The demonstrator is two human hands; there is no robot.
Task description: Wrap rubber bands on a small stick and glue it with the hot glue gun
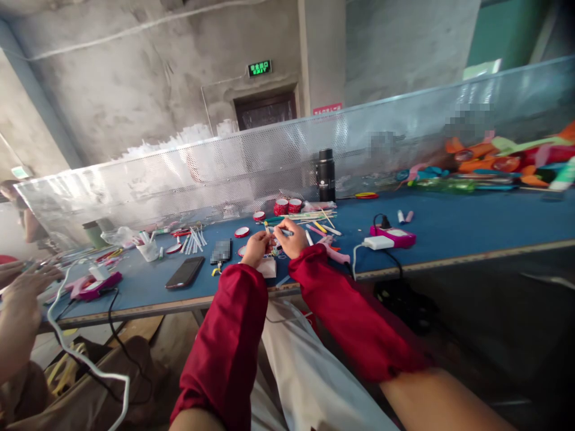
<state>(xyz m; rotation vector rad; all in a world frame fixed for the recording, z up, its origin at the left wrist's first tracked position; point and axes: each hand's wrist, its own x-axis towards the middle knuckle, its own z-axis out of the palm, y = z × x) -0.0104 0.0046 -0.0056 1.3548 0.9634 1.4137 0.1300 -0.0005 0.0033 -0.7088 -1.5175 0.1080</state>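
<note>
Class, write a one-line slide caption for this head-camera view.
At a cluttered blue table, the red-sleeved left hand and right hand meet over a small piece, the right gripping a thin stick.

Matt blue tabletop [449, 224], glossy black flask [326, 175] — shiny perforated metal screen [251, 167].

1. A black flask [325, 175] stands upright on the blue desk [471, 221] by the perforated metal screen [179, 173].
2. A black phone [184, 272] lies flat near the front edge.
3. Two red rolls [287, 206] sit just left of the flask.
4. Bright toys [494, 158] pile far right.
</note>
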